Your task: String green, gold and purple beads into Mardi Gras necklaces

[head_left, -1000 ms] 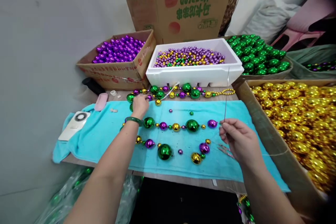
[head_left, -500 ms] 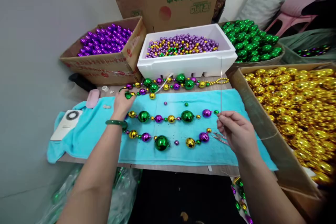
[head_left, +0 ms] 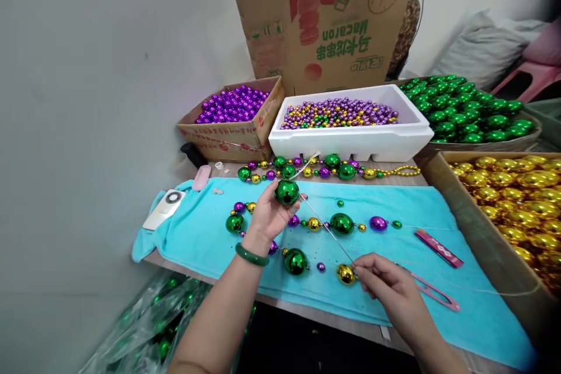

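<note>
My left hand (head_left: 272, 213), with a green bangle (head_left: 252, 254) at the wrist, holds a large green bead (head_left: 287, 192) between fingers and thumb. The fingers of my right hand (head_left: 377, 274) pinch a long thin needle (head_left: 328, 231), whose far end meets the green bead. Below lies a row of green, purple and gold beads on the blue towel (head_left: 197, 216). A gold bead (head_left: 346, 274) sits beside my right fingertips. Small pink-handled scissors (head_left: 438, 294) lie partly behind my right hand.
A finished-looking bead strand (head_left: 324, 172) lies before the white foam box (head_left: 350, 141). Cartons hold purple beads (head_left: 234, 105), green beads (head_left: 464, 108) and gold beads (head_left: 521, 198). A pink packet (head_left: 438, 248) and a white phone-like device (head_left: 165, 209) rest on the towel.
My left hand has moved from the back strand to the middle and now holds up a large green bead. The needle, upright before, now slants to that bead. The view has shifted.
</note>
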`<state>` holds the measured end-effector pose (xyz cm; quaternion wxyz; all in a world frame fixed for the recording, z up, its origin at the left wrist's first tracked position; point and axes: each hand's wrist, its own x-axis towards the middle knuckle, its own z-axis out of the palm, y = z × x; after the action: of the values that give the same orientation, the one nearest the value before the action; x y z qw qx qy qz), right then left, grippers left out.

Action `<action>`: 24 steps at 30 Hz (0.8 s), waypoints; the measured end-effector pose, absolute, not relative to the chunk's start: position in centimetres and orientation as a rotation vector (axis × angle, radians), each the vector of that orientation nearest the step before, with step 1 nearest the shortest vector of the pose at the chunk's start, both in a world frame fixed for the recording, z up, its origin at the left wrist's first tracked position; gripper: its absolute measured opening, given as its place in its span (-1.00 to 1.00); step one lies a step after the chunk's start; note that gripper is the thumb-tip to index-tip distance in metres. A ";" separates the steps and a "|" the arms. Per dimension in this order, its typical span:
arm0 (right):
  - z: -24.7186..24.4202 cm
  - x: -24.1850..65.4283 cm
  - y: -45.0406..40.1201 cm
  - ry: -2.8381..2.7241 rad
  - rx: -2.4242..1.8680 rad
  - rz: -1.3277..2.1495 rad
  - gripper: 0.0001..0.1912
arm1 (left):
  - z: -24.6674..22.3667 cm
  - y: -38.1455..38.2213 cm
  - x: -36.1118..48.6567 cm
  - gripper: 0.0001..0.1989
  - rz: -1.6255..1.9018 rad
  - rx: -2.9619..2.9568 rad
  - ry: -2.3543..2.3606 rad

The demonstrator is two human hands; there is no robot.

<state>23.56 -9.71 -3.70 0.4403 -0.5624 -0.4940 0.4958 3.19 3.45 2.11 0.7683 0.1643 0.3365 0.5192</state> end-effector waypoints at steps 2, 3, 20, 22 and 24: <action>-3.8 23.8 -9.8 -1.250 -1.386 1.253 -0.72 | 2.1 3.2 3.3 -0.77 1.151 0.331 0.743; -3.8 23.9 -9.9 -1.269 -1.375 1.259 -0.72 | 2.2 3.1 3.4 -0.77 1.174 0.314 0.754; -3.8 23.1 -10.7 -1.146 -1.397 1.324 -0.63 | 2.5 1.9 5.7 -0.87 1.404 0.237 0.809; -4.0 23.1 -10.8 -1.150 -1.386 1.332 -0.61 | 2.5 1.9 5.7 -0.90 1.444 0.246 0.796; -4.1 23.1 -10.8 -1.161 -1.380 1.332 -0.60 | 2.4 1.9 5.7 -0.91 1.472 0.235 0.785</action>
<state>23.07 -10.83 -4.07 0.4350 -0.5542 -0.4663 0.5349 5.70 1.95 2.36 0.6656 0.1041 0.3478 0.6520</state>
